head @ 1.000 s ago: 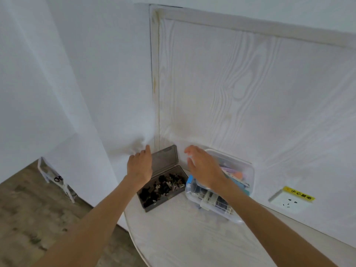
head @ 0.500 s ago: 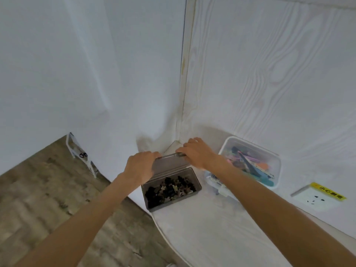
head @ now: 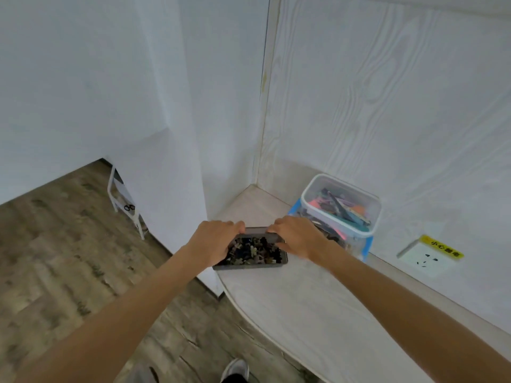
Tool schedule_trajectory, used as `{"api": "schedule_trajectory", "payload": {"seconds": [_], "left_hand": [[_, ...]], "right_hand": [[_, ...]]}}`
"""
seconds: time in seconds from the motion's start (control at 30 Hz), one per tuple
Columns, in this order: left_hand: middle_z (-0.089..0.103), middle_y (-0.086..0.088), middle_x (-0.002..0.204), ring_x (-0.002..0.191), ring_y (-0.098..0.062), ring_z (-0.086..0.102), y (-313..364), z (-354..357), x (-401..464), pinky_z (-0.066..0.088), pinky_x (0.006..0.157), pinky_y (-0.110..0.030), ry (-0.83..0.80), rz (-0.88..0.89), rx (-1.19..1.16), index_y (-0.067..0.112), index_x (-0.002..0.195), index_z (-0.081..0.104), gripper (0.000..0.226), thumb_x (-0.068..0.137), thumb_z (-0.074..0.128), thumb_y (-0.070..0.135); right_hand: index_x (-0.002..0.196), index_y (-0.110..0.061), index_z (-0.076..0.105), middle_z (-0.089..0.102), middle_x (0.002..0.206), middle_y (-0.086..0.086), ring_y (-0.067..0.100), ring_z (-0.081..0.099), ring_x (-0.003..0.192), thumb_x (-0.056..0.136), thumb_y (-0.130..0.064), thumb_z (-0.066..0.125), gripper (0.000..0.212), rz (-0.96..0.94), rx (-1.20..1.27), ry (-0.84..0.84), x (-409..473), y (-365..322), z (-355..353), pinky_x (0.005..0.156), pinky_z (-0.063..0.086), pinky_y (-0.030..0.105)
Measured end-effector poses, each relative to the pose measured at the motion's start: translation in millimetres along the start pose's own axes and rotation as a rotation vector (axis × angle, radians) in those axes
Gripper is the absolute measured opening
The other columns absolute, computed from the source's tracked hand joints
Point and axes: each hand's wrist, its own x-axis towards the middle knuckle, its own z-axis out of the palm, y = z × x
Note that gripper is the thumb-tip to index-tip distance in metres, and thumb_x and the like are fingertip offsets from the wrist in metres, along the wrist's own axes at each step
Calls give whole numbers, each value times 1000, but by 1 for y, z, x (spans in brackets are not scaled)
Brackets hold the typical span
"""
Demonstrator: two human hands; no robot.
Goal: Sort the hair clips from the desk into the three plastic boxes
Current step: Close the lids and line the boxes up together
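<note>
Gripping the grey box (head: 250,254) of dark hair clips (head: 253,251) at the desk's (head: 298,305) left edge, left hand (head: 214,241) and right hand (head: 297,239) curl over its lid; stacked clear boxes (head: 341,207) stand just right, by the back wall

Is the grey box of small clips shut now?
Not fully: the grey box shows its clips, with both hands gripping its lid.

Head-worn view, down onto desk (head: 304,305)
</note>
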Motion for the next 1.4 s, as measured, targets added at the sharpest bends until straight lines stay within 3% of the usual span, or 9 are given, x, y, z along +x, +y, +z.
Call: {"api": "schedule_trajectory", "payload": {"seconds": [0.3, 0.4, 0.5, 0.73, 0.93, 1.03, 1.2, 1.3, 1.4], "left_hand": [[28, -4, 151, 137, -27, 31, 22, 84, -14, 34, 106, -39, -59, 103, 125, 21, 149, 12, 81, 85, 59, 38], [35, -8, 149, 135, -28, 37, 20, 108, -21, 36, 105, -44, 27, 69, 139, 22, 149, -5, 105, 75, 66, 49], [42, -10, 145, 131, -28, 43, 19, 119, -19, 40, 102, -45, 92, 80, 135, 21, 148, -10, 115, 71, 73, 43], [50, -7, 139, 125, -25, 51, 26, 129, -13, 45, 98, -41, 137, 58, 177, 22, 139, 30, 88, 67, 80, 33], [43, -7, 144, 130, -26, 44, 24, 125, -14, 41, 101, -44, 70, 26, 85, 23, 142, 24, 91, 69, 77, 35], [4, -4, 157, 145, -21, 4, 18, 112, -10, 13, 117, -43, -26, 60, -67, 26, 149, 2, 83, 87, 58, 31], [34, -7, 149, 136, -25, 33, 15, 77, -10, 26, 112, -35, 193, -520, -856, 13, 134, 45, 44, 91, 51, 8], [50, -15, 130, 120, -32, 47, 9, 77, -9, 38, 100, -38, 9, -760, -895, 3, 130, 46, 39, 94, 48, 18], [56, -18, 96, 90, -32, 54, 7, 81, -6, 44, 81, -37, -113, -833, -1002, -2, 92, 56, 21, 93, 49, 18]], "right_hand": [[144, -21, 29, 30, 150, 12, 30, 31, 137, 85, -17, 51, 63, 33, 53, -4, -59, -10, 80, 112, 31, 46], [147, -19, 21, 12, 157, 13, 27, 19, 143, 82, -22, 54, 73, 81, 114, -12, -63, -17, 93, 117, 15, 37], [144, -15, 29, 25, 152, 18, 31, 33, 138, 82, -30, 62, 72, 83, 43, 75, -61, -20, 106, 112, 27, 40], [137, -17, 43, 51, 137, 18, 29, 52, 125, 70, -13, 76, 75, 190, -60, 212, -52, -34, 134, 101, 46, 40], [145, -19, 30, 33, 149, 17, 30, 35, 137, 83, -29, 62, 71, 196, 88, 125, -55, -34, 130, 107, 39, 46], [147, -26, 21, 10, 157, 8, 25, 11, 146, 90, -34, 50, 65, 199, 314, 7, -53, -29, 108, 119, 17, 42], [121, -16, 51, 52, 129, 3, 18, 49, 122, 94, -27, 50, 29, 551, 549, 238, -61, -21, 74, 99, 40, 25], [131, -10, 40, 54, 127, 8, 24, 53, 118, 96, -44, 37, 49, 778, 557, -54, -55, -17, 72, 98, 42, 32], [127, -7, 42, 59, 120, 13, 25, 63, 99, 97, -44, 33, 49, 832, 775, -273, -41, -15, 77, 93, 50, 37]]}}
